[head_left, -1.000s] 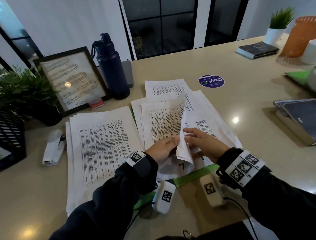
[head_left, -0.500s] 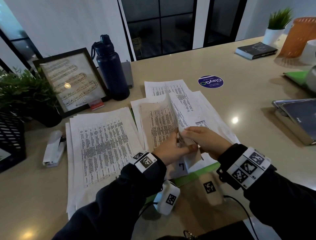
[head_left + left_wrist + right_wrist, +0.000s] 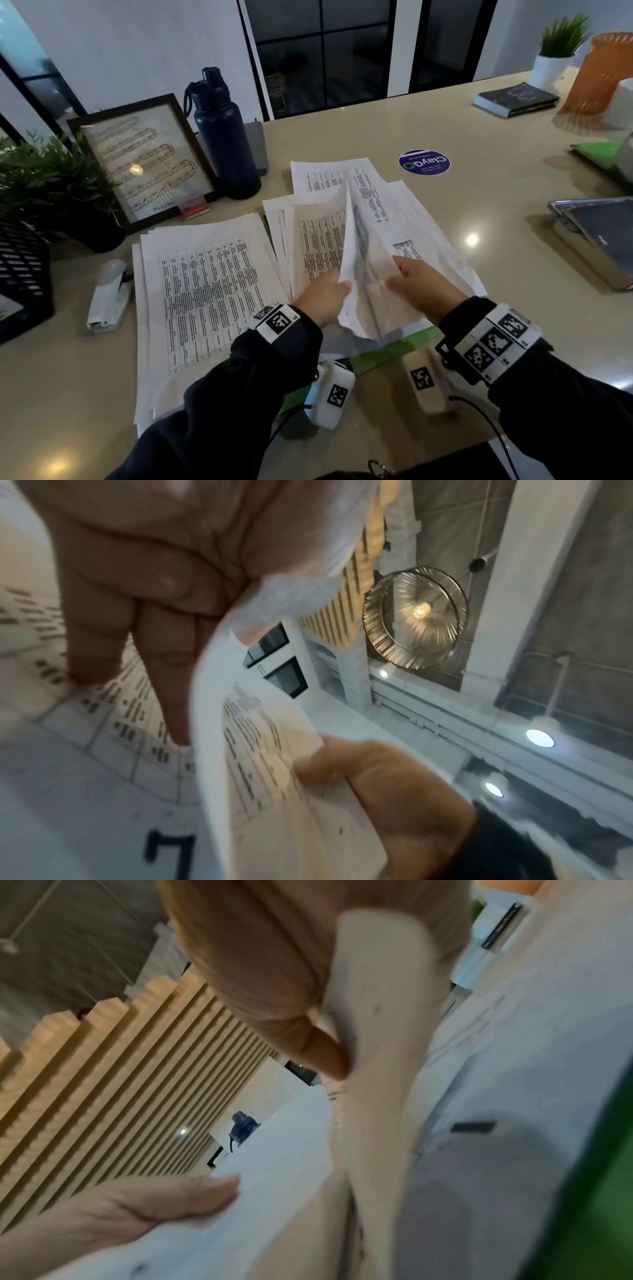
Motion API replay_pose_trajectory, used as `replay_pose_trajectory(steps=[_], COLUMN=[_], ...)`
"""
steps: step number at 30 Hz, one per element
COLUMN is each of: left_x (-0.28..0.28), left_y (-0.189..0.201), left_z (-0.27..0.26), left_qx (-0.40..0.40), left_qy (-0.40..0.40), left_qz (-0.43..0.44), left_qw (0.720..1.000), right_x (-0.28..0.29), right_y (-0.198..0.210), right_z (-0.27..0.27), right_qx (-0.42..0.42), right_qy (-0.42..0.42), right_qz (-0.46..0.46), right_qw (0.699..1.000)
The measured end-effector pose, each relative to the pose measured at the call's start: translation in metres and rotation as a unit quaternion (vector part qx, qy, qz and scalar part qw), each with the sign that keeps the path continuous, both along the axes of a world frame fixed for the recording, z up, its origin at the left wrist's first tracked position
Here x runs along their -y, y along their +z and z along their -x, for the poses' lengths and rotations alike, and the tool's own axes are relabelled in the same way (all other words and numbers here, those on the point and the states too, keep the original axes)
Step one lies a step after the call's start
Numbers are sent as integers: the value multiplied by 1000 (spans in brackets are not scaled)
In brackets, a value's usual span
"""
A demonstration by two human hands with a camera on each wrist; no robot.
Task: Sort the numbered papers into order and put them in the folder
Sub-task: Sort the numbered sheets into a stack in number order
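Printed white papers lie in two spreads on the table: a left stack (image 3: 202, 294) and a fanned right pile (image 3: 383, 205) on top of a green folder (image 3: 394, 353). My left hand (image 3: 325, 294) and right hand (image 3: 421, 287) both pinch a few raised sheets (image 3: 363, 274) that stand up in a peak over the right pile. In the left wrist view my thumb (image 3: 298, 593) presses the curled sheet (image 3: 274, 764), and a page marked 7 (image 3: 167, 850) lies under it. The right wrist view shows my fingers (image 3: 329, 1056) against the lifted paper (image 3: 377, 1042).
A dark water bottle (image 3: 222, 137) and a framed picture (image 3: 144, 161) stand behind the papers. A white stapler (image 3: 109, 298) lies left of the stack, with a plant (image 3: 51, 185) and black mesh tray (image 3: 20, 274) beyond. A laptop (image 3: 596, 236) sits at right, a round sticker (image 3: 424, 162) further back.
The lifted sheets have risen higher and stand more upright. Both hands have shifted their hold along the lower edge, and the right hand has drawn apart from the left.
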State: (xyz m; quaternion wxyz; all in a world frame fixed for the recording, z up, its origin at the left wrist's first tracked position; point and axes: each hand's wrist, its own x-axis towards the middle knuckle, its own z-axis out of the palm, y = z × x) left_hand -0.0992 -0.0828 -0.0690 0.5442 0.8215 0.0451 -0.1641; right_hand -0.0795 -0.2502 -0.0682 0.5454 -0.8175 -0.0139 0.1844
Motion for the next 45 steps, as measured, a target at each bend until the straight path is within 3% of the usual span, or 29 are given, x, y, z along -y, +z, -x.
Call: replay_pose_trajectory(steps=[3,9,12,15,17,19,22,25,27,32,35,38,41,43,45], left_x=[-13,-26,-20,-10,-7,-6,-10,-18,-22,-18,-13,-13,-13,-9,-5], left_y=[-1,-2,5,13,17,18,7,-5,-12,-8,-2,2,5,10,14], left_z=[-2,-2,6,10,11,10,6,6,6,8,10,12,8,5,1], left_qx=[-17,17,36,19,-1,-2,10,-7,-5,27,51,80,67,47,38], left_qy=[64,108,73,70,83,91,84,92,94,80,78,35,58,71,68], left_qz=[34,36,30,89,104,87,-4,-17,-12,-50,-73,-78,-48,24,45], left_qw=[997,993,996,993,991,992,996,996,995,995,993,993,995,996,996], right_x=[11,24,18,5,-3,-7,-7,13,27,21,11,10,13,10,-2], right_y=[-7,-6,1,14,15,8,0,-15,-18,-10,-5,5,15,23,27], right_z=[-5,-8,-2,12,17,14,-1,-31,-45,-48,-41,-34,-27,-20,-10], right_qx=[14,8,-11,-68,-88,-75,-20,10,-14,-47,8,61,150,171,149], right_qy=[-4,-16,-16,117,205,216,56,-161,-185,-17,21,-22,-2,71,215], right_qz=[106,134,24,-148,-144,-122,-101,-52,-9,191,240,185,144,80,36], right_qw=[994,991,1000,980,964,966,993,985,983,980,971,981,978,979,965])
